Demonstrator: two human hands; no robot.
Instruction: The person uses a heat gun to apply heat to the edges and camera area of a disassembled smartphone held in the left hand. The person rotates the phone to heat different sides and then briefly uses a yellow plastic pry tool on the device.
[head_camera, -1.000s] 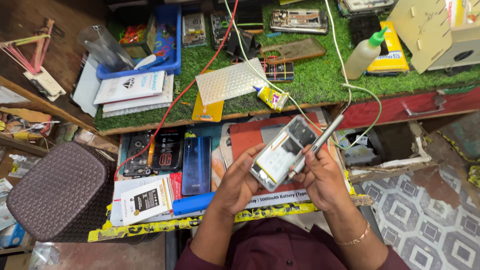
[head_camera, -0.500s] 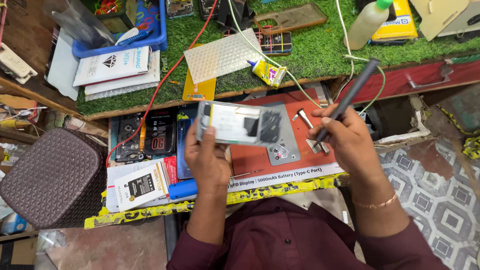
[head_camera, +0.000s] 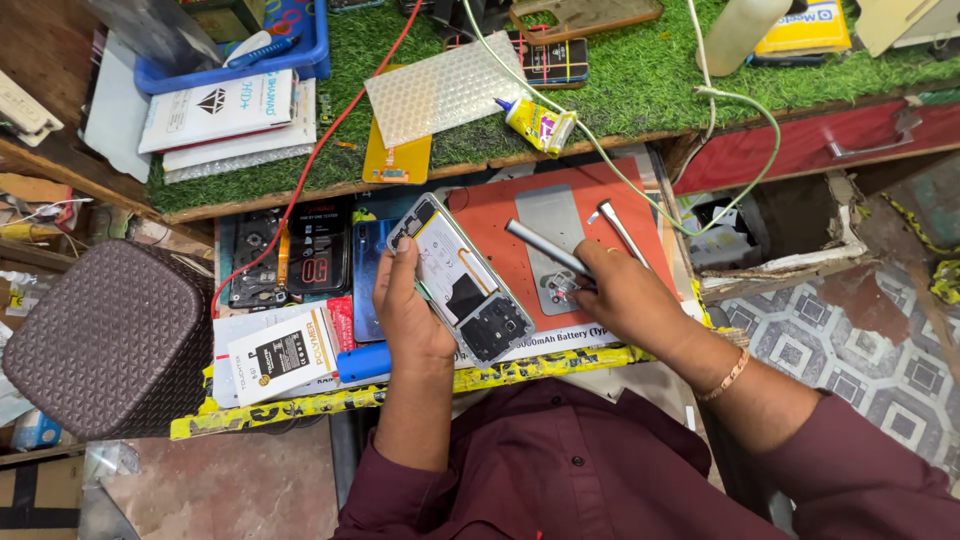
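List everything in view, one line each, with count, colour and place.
opened phone: one, back off, white and black inside, held in the left hand
grey tool: one, slim metal rod, in the right hand
red mat: one, under the hands
grey panel: one, on the red mat
glue bottle: one, yellow, lying on the green turf
bubble sheet: one, clear, on the green turf
blue tray: one, top left
brown box: one, woven, far left
green cable: one, looping across the bench
left hand: gripping the phone's edge
right hand: closed on the tool
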